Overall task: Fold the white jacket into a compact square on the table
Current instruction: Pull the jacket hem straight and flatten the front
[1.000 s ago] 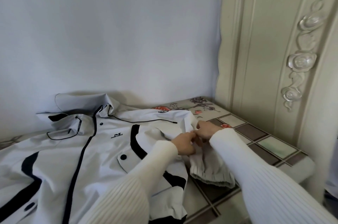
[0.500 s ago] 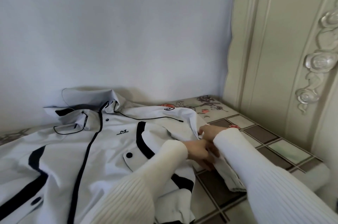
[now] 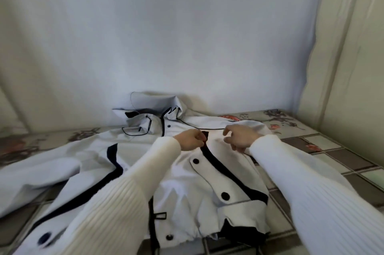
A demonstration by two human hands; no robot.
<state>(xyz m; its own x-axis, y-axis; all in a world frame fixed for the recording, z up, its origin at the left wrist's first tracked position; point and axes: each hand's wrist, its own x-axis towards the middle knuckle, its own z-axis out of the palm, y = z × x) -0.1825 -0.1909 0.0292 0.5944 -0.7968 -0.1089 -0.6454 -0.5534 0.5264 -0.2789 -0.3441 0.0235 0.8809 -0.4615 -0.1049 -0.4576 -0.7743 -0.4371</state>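
The white jacket (image 3: 187,175) lay front-up on the tiled table (image 3: 340,150), its collar (image 3: 149,121) toward the wall. Your left hand (image 3: 192,140) pinched fabric at the jacket's chest, fingers pressed together. Your right hand (image 3: 242,137) hovered just right of it, fingers loosely spread and curled over the folded sleeve.

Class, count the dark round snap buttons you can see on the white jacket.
5: one by the collar, one on the chest flap, one on the lower flap, one at the hem, one lower left. Sleeves may hide more.
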